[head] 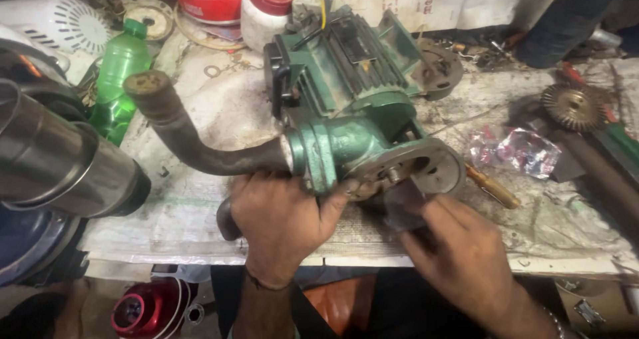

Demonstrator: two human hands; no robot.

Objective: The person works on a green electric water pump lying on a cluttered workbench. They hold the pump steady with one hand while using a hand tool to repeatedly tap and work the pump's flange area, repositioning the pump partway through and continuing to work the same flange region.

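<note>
Green water pump (346, 106): lies on its side near the middle of the counter (566, 226), finned motor body toward the far edge, round open pump housing (426, 169) facing the near right. Short shaft stub visible in the housing mouth. A bent, rusty pipe elbow (180, 129) runs from the pump's inlet out to the left and curves upward, open end up.

Left hand (283, 222): clamped over the pump casing just where the elbow joins, fingers wrapped over the top, thumb toward the housing. It steadies the unit.

Right hand (459, 252): fingers pressed together, pinching a small dark flat piece (403, 209) at the lower rim of the housing. The piece is blurred; kind not determinable.

Judgement on technique: the pump is heavy and rests on a curved side, so firm downward pressure from the left hand matters; the right hand's piece should meet the rim squarely, not tilted, and stay clear of the shaft.

Surroundings: wooden-handled tool (492, 187) just right of the housing; crumpled shiny wrapper (516, 151) beyond it; brass-coloured impeller (571, 106) far right; green plastic bottle (120, 79) to the left; large steel cylinder (60, 159) at left edge.
</note>
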